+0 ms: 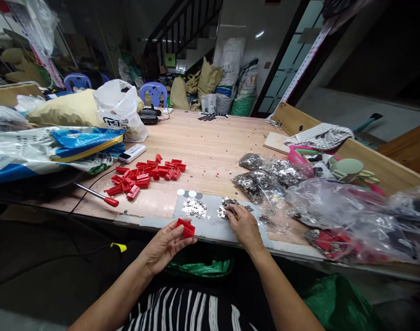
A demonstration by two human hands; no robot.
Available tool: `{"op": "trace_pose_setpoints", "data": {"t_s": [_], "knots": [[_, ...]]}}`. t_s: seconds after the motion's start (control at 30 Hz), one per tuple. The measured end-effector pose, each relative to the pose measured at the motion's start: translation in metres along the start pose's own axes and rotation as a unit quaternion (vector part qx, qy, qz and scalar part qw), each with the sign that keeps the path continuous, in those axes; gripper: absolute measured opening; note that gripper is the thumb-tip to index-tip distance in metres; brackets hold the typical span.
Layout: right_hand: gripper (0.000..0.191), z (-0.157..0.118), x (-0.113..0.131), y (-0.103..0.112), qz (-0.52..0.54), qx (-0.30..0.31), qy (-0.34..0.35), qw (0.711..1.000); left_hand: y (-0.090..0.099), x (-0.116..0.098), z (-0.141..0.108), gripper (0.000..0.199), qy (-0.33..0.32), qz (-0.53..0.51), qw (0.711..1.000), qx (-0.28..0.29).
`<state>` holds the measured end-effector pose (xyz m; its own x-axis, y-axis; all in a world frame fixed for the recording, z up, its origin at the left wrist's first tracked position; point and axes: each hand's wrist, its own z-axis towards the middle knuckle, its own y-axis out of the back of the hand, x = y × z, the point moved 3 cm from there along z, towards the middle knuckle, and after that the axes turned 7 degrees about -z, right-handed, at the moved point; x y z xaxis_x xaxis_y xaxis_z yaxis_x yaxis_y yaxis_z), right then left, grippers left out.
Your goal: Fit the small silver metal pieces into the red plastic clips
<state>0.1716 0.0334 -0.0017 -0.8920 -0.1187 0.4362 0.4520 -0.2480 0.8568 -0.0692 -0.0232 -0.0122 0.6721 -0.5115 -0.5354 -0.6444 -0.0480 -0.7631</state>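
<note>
Above table edge, hands (168,246) apart.

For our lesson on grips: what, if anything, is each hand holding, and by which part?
The left hand holds a red plastic part by its left end. Whether the right hand holds anything cannot be told.

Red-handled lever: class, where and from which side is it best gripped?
Probably by the red grip, from the person's side: it is thicker than the slim rod and points away from the blue-and-white bag.
</note>
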Motion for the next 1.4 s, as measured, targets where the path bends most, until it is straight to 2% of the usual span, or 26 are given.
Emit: {"op": "trace_pose_setpoints", "data": {"t_s": [0.13, 0.33, 0.53, 0.63, 0.83, 0.93, 1.13, 1.27, 1.4], "knots": [[0.016, -0.003, -0.005, 0.006, -0.085, 0.052, -0.003, 0.995, 0.000, 0.001, 0.001, 0.036, 0.012, 0.039, 0.999, -0.010], [0.014, -0.009, 0.008, -0.002, -0.117, 0.045, 0.003, 0.992, 0.000, 0.002, 0.000, 0.044, -0.038, 0.096, 0.994, -0.019], [0.013, -0.003, 0.015, -0.009, -0.163, 0.056, 0.017, 0.985, 0.004, 0.004, -0.001, 0.045, -0.047, 0.111, 0.993, -0.014], [0.012, -0.003, 0.016, -0.007, -0.153, 0.062, 0.018, 0.986, 0.005, 0.005, -0.001, 0.044, -0.049, 0.115, 0.992, -0.018], [0.012, -0.009, 0.013, -0.002, -0.057, 0.096, 0.044, 0.993, 0.007, 0.005, 0.001, 0.043, -0.052, 0.117, 0.991, -0.035], [0.014, -0.011, 0.008, 0.003, -0.030, 0.093, 0.042, 0.994, 0.008, 0.006, 0.001, 0.043, -0.051, 0.117, 0.991, -0.035], [0.017, -0.012, 0.001, 0.005, -0.077, 0.084, 0.022, 0.993, 0.009, 0.008, 0.000, 0.042, -0.051, 0.115, 0.992, -0.031], [0.023, -0.012, 0.010, -0.001, -0.102, 0.076, 0.045, 0.991, 0.009, 0.009, 0.001, 0.043, -0.050, 0.114, 0.992, -0.030], [0.015, -0.009, 0.018, -0.004, -0.111, 0.090, 0.050, 0.988, 0.008, 0.008, 0.000, 0.044, -0.050, 0.114, 0.992, -0.032]]}}
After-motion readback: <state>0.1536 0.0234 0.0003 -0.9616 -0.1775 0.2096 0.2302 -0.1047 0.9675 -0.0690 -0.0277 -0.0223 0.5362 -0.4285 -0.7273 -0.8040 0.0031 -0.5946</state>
